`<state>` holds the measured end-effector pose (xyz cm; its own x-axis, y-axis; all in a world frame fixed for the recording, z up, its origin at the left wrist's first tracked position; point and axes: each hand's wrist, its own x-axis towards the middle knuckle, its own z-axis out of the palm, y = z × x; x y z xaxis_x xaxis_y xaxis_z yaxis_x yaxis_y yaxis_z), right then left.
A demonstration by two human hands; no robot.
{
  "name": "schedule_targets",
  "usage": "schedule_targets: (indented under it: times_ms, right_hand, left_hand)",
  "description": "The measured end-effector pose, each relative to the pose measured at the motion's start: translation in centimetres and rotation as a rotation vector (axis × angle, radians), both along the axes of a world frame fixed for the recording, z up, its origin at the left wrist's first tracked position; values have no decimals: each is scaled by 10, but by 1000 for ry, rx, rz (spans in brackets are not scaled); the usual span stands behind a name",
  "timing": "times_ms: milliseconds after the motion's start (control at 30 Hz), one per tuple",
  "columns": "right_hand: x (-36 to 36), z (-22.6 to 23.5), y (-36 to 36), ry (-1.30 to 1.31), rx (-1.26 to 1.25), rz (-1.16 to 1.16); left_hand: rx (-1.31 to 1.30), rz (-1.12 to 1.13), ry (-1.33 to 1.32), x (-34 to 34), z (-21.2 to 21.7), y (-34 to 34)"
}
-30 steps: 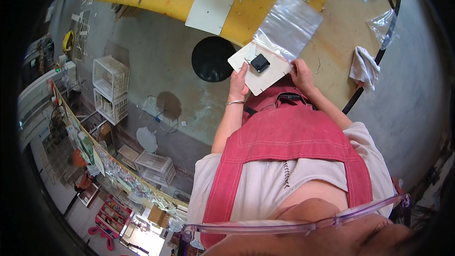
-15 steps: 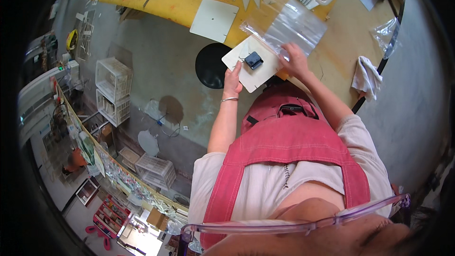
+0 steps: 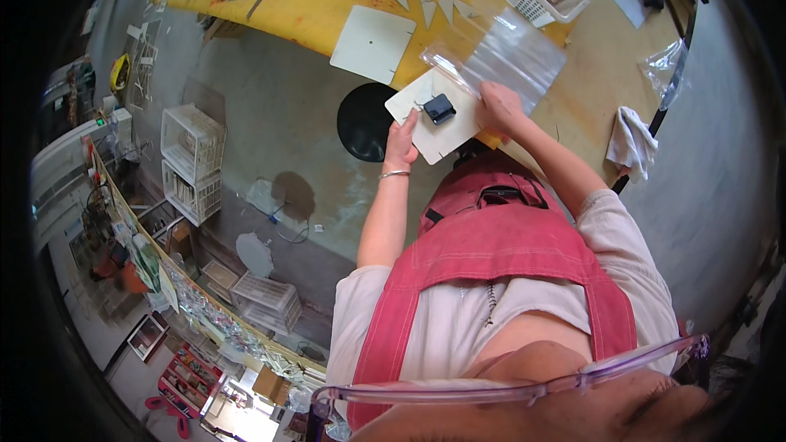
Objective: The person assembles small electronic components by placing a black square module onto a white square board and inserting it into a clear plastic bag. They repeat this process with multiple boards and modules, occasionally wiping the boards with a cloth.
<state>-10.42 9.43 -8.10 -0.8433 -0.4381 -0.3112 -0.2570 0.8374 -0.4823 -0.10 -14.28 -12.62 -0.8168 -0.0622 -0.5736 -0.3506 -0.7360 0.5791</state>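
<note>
Matt white board (image 3: 438,119), glossy clear plastic bag (image 3: 503,53), black plastic block (image 3: 440,108), white cloth (image 3: 630,143)

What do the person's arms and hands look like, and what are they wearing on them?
Both arms are bare from the short white sleeves down. The left hand has no glove, and a thin silvery bangle circles that wrist. The right hand is bare too, with nothing on its wrist that I can see. A red apron with broad straps lies over the white shirt.

Flat cream square panel (image 3: 438,119), notched edges, hanging half off the yellow table (image 3: 327,0) edge. Small black boxy block (image 3: 440,108) sitting on its middle.
</note>
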Motion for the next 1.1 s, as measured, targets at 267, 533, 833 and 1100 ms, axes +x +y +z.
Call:
schedule_targets:
  times_ms: [267,533,833,1100]
  right_hand:
    - [-1,-31,-21,100,-79,-44]
    - [-1,0,-4,158,22,91]
    - [34,-23,17,193,-146,-133]
    - [51,-7,23,227,-384,-374]
  left_hand:
    - [-109,-119,-19,1,3,-4]
    - [-9,70,-8,2,0,0]
    - [-18,132,-12,12,10,17]
    - [-13,174,23,14,15,24]
